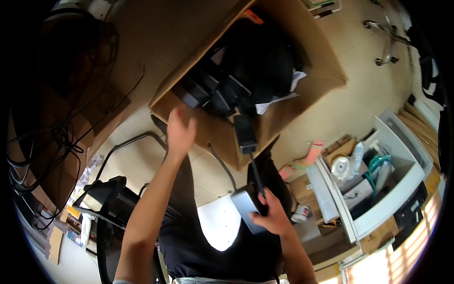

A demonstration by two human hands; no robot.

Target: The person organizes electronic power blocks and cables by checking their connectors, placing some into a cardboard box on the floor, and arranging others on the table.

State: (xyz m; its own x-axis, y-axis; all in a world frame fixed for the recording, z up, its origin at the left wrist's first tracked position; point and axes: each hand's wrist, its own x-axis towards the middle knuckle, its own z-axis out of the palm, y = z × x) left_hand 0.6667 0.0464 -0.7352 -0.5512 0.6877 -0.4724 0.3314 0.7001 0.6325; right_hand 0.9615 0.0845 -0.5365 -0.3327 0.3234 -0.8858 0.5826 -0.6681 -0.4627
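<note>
My right hand (272, 213) is closed around a dark, flat power adapter (247, 204) in front of my lap. A black cable (222, 162) runs from its upper end toward the box. Another cable (256, 173) leads from my right hand up to a smaller black block (244, 135), which is against the near wall of a large open cardboard box (302, 113). My left hand (180, 132) is at the box's near left rim, thumb apart from the fingers and nothing visible in it. Just beyond its fingertips, black blocks (191, 90) lie jumbled inside the box.
Black fabric or bags (269, 61) and white paper (279, 97) fill the box's far side. Tangled cables (61, 137) hang at the left, above a black chair (113, 203). A white drawer (392, 203) of packaged items stands at the right. A white seat (220, 225) shows between my legs.
</note>
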